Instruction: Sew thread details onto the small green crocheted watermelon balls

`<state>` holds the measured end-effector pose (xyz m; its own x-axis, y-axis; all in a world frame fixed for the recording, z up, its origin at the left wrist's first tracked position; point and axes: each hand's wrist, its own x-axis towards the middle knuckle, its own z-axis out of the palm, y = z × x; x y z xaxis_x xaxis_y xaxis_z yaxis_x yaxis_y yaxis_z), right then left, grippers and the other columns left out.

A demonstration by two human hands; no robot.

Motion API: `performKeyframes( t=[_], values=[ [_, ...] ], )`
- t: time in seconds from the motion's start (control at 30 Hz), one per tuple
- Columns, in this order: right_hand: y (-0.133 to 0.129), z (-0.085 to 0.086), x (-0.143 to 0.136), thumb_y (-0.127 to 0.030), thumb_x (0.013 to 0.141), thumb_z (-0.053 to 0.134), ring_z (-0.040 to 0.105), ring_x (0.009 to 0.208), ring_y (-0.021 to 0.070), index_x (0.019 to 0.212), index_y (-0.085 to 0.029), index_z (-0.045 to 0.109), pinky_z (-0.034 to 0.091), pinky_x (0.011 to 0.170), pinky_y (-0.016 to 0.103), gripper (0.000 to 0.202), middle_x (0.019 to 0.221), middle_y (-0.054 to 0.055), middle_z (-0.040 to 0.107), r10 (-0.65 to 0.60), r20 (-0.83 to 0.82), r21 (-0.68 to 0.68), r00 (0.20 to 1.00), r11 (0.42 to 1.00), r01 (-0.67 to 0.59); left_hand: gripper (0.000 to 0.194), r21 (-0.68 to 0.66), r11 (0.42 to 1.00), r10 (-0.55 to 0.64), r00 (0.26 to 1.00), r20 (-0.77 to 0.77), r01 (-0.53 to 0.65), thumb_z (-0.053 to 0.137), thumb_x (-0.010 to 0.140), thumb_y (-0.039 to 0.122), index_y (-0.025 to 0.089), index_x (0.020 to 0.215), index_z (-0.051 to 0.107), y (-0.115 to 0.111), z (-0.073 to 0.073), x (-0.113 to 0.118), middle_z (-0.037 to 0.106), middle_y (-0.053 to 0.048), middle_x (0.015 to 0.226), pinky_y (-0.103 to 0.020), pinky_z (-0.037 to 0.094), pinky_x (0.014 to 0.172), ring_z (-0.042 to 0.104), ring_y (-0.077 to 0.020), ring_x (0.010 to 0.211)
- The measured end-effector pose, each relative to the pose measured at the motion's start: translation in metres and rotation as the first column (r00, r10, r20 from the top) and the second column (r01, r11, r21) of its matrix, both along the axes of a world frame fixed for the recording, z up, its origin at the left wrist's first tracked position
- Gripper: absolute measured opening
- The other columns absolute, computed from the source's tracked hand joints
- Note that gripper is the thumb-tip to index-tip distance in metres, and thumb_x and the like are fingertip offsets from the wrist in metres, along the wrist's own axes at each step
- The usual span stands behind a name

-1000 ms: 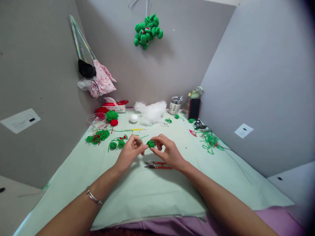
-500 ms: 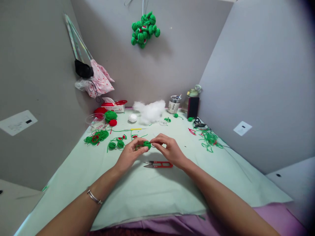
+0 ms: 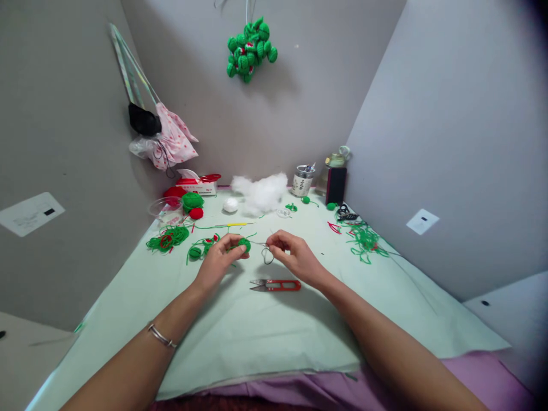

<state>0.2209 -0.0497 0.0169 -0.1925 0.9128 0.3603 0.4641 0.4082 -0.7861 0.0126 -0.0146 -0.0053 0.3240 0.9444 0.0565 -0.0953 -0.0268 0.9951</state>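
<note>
A small green crocheted ball (image 3: 244, 245) is gripped between the thumb and fingers of my left hand (image 3: 220, 257). To its right, my right hand (image 3: 291, 254) pinches a dark thread (image 3: 268, 258), which loops below the fingertips and runs across to the ball. Whether a needle is in the pinch is too small to tell. Red-handled thread snips (image 3: 276, 285) lie on the pale green cloth (image 3: 257, 337) just below my hands. Another green ball (image 3: 195, 253) rests beside my left hand, near small red and green pieces.
White stuffing (image 3: 261, 194), a yellow crochet hook (image 3: 236, 224) and a tin of pens (image 3: 303, 181) are behind my hands. Yarn scraps lie left (image 3: 168, 238) and right (image 3: 366, 242). A green crocheted bunch (image 3: 250, 51) hangs above. A dark phone-like object (image 3: 336, 185) stands at back right.
My hands have moved apart, with the left shifting left along with the green ball. The dark thread now spans the gap between ball and right hand.
</note>
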Motion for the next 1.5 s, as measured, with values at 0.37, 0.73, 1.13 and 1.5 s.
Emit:
performKeyframes(
  t=[0.37, 0.73, 1.13, 1.5],
  values=[
    [-0.008, 0.038, 0.034, -0.03, 0.09, 0.062, 0.058, 0.064, 0.0115, 0.102, -0.018, 0.064, 0.042, 0.052, 0.023, 0.017, 0.088, 0.006, 0.071, -0.019, -0.545, 0.032, 0.838, 0.999, 0.043, 0.029, -0.106, 0.993, 0.068, 0.98, 0.189, -0.048, 0.072, 0.076, 0.034, 0.018, 0.099, 0.063, 0.007, -0.001, -0.004, 0.062, 0.0, 0.095, -0.033, 0.052, 0.089, 0.065, -0.0133, 0.079],
    [-0.015, 0.05, 0.044, -0.043, 0.079, 0.074, 0.047, 0.047, 0.0067, 0.09, -0.022, 0.058, 0.035, 0.04, 0.018, 0.028, 0.068, -0.002, 0.061, -0.031, -0.718, 0.006, 0.696, 0.999, 0.051, 0.029, -0.188, 0.982, 0.063, 0.931, 0.361, 0.007, 0.066, 0.082, 0.025, 0.017, 0.108, 0.06, 0.016, -0.003, -0.012, 0.067, -0.002, 0.092, -0.032, 0.054, 0.092, 0.068, -0.0127, 0.081],
    [-0.017, 0.038, 0.041, -0.036, 0.081, 0.073, 0.042, 0.031, 0.0003, 0.076, -0.015, 0.06, 0.028, 0.03, 0.014, 0.025, 0.069, -0.003, 0.059, 0.28, -0.636, -0.128, 0.719, 0.88, -0.456, 0.044, -0.06, 0.994, 0.106, 0.97, 0.218, -0.096, 0.076, 0.072, 0.024, 0.019, 0.114, 0.061, 0.01, 0.001, -0.008, 0.064, -0.002, 0.101, -0.032, 0.05, 0.096, 0.067, -0.0139, 0.088],
    [-0.022, 0.034, 0.041, -0.044, 0.072, 0.079, 0.031, 0.024, 0.0001, 0.066, -0.018, 0.057, 0.024, 0.028, 0.014, 0.035, 0.053, -0.008, 0.048, 0.26, -0.685, -0.148, 0.681, 0.866, -0.479, 0.029, 0.379, 0.896, 0.292, 0.951, -0.107, -0.232, 0.071, 0.074, 0.026, 0.023, 0.103, 0.07, 0.008, -0.01, -0.007, 0.059, -0.004, 0.103, -0.032, 0.051, 0.083, 0.06, -0.0173, 0.085]
  ],
)
